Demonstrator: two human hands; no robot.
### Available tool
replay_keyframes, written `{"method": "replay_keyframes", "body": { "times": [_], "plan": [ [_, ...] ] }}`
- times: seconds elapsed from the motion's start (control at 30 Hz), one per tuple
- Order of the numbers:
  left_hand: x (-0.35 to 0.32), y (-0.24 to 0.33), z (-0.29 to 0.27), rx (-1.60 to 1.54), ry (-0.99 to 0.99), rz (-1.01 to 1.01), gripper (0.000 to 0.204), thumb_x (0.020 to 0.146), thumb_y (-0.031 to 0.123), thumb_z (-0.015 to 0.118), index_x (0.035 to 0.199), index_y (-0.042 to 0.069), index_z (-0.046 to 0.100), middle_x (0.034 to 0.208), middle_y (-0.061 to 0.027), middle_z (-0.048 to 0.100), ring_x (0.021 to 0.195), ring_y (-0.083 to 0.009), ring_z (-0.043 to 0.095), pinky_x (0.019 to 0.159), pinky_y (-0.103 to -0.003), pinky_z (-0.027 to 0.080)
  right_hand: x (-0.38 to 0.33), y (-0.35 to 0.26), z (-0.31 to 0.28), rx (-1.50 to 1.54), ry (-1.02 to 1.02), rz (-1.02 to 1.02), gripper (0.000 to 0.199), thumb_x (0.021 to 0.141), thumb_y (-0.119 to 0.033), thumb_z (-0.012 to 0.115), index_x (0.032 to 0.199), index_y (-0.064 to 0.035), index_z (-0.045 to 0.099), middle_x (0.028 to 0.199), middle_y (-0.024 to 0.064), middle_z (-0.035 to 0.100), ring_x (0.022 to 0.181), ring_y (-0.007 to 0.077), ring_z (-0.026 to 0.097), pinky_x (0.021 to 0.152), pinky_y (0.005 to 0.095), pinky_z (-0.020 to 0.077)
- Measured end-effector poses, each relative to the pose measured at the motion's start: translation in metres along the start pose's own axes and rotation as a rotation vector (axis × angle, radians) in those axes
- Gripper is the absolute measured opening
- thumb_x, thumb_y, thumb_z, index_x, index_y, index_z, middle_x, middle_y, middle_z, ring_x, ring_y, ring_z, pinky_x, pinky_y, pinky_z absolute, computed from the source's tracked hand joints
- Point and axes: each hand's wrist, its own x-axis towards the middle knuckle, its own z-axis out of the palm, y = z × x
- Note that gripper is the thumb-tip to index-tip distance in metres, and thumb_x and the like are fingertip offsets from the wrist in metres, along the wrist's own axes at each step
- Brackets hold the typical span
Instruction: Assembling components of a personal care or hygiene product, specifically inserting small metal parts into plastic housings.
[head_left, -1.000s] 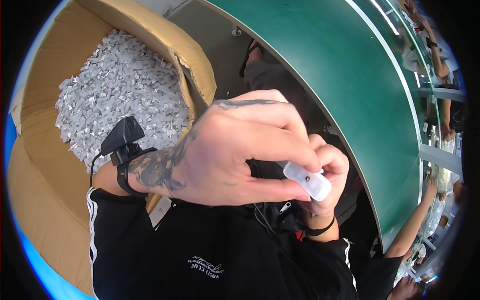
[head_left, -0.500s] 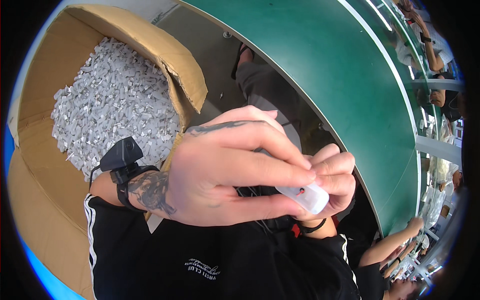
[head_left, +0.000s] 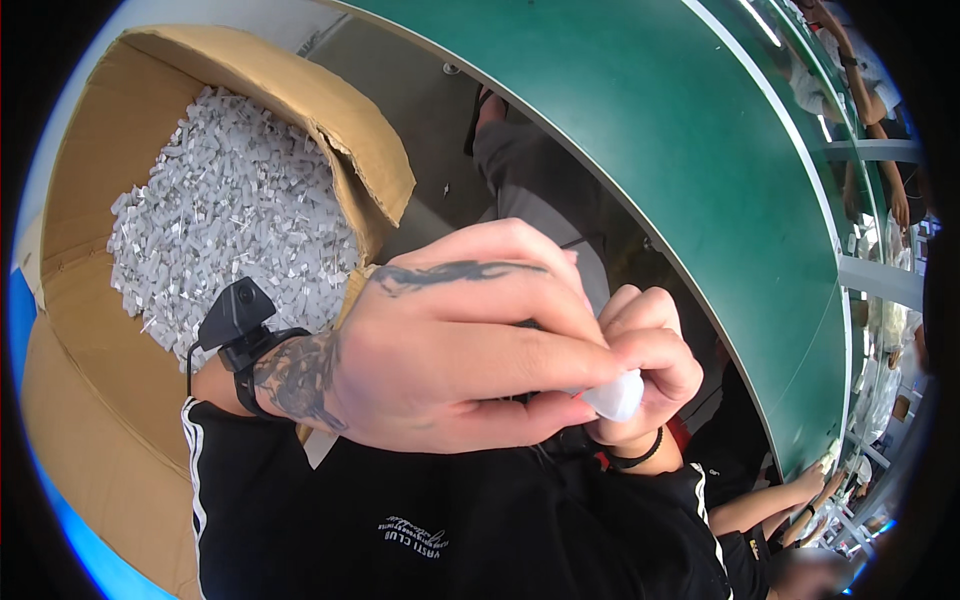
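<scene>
My left hand (head_left: pixel 465 345), with a tattooed back and a small black camera (head_left: pixel 240 315) strapped at its wrist, is closed. Its thumb and fingertips pinch a small white plastic piece (head_left: pixel 620 397) with a rounded end. Against the far side of that piece, my right hand (head_left: pixel 655 365) is closed too, with curled fingers and the thumb side touching it. Both hands meet in front of my chest, and the left one hides part of the piece. A dark braided band (head_left: pixel 638 455) circles my right wrist.
On the left stands a large open cardboard box (head_left: pixel 85 230) heaped with small white plastic pieces (head_left: pixel 235 205). A green-topped table (head_left: pixel 640 130) curves along the far and right side. Other people's arms (head_left: pixel 770 505) show at the right rim. A person's leg is under the table.
The white plastic piece has turned between my fingers; its face with a red and black spot no longer shows, and its rounded end does. Both hands stay together.
</scene>
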Motion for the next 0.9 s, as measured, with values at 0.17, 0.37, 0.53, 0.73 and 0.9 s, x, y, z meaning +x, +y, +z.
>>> {"method": "replay_keyframes", "body": {
  "times": [0.17, 0.37, 0.53, 0.73, 0.9],
  "plan": [
    [0.001, 0.001, 0.000, -0.069, -0.008, 0.003, 0.026, 0.070, 0.009, 0.079, 0.094, 0.004, 0.072, 0.097, -0.0069, 0.067, 0.086, -0.0223, 0.061, 0.086, -0.044, 0.051, -0.004, 0.002, -0.002, 0.096, -0.020, 0.030, 0.004, 0.084, -0.002, 0.063, 0.086, 0.0015, 0.062, 0.079, 0.0083, 0.055, 0.061, 0.0137, 0.052, 0.056, 0.0244, 0.0440],
    [-0.004, 0.001, 0.005, 0.019, 0.007, 0.009, 0.027, 0.070, 0.012, 0.080, 0.095, 0.006, 0.072, 0.097, -0.0075, 0.066, 0.084, -0.0226, 0.063, 0.086, -0.045, 0.051, -0.007, -0.003, 0.007, 0.201, -0.042, 0.103, 0.014, 0.085, 0.003, 0.053, 0.098, -0.0012, 0.048, 0.092, 0.0131, 0.053, 0.071, 0.0137, 0.051, 0.066, 0.0250, 0.0439],
    [-0.004, -0.002, 0.006, -0.009, 0.038, -0.004, 0.028, 0.071, 0.016, 0.080, 0.096, 0.005, 0.072, 0.093, -0.0083, 0.067, 0.084, -0.0220, 0.063, 0.086, -0.046, 0.050, -0.008, -0.003, 0.007, 0.237, -0.084, 0.120, 0.018, 0.086, 0.003, 0.049, 0.102, -0.0007, 0.044, 0.095, 0.0155, 0.052, 0.077, 0.0148, 0.050, 0.070, 0.0256, 0.0438],
    [0.000, -0.005, -0.002, -0.002, 0.000, -0.017, 0.029, 0.071, 0.019, 0.081, 0.096, 0.006, 0.072, 0.096, -0.0077, 0.067, 0.088, -0.0211, 0.063, 0.087, -0.046, 0.049, -0.003, -0.002, 0.009, 0.240, -0.071, 0.156, 0.016, 0.087, 0.001, 0.047, 0.103, 0.0010, 0.043, 0.096, 0.0163, 0.052, 0.077, 0.0154, 0.049, 0.071, 0.0259, 0.0432],
    [0.005, 0.019, -0.036, -0.009, 0.012, 0.161, 0.021, 0.071, 0.026, 0.080, 0.087, 0.015, 0.072, 0.098, -0.0037, 0.066, 0.089, -0.0191, 0.061, 0.085, -0.043, 0.049, 0.008, -0.014, -0.032, 0.068, -0.035, 0.385, 0.011, 0.089, -0.003, 0.049, 0.099, 0.0023, 0.049, 0.096, 0.0143, 0.050, 0.077, 0.0140, 0.052, 0.069, 0.0261, 0.0467]
  ]
}}
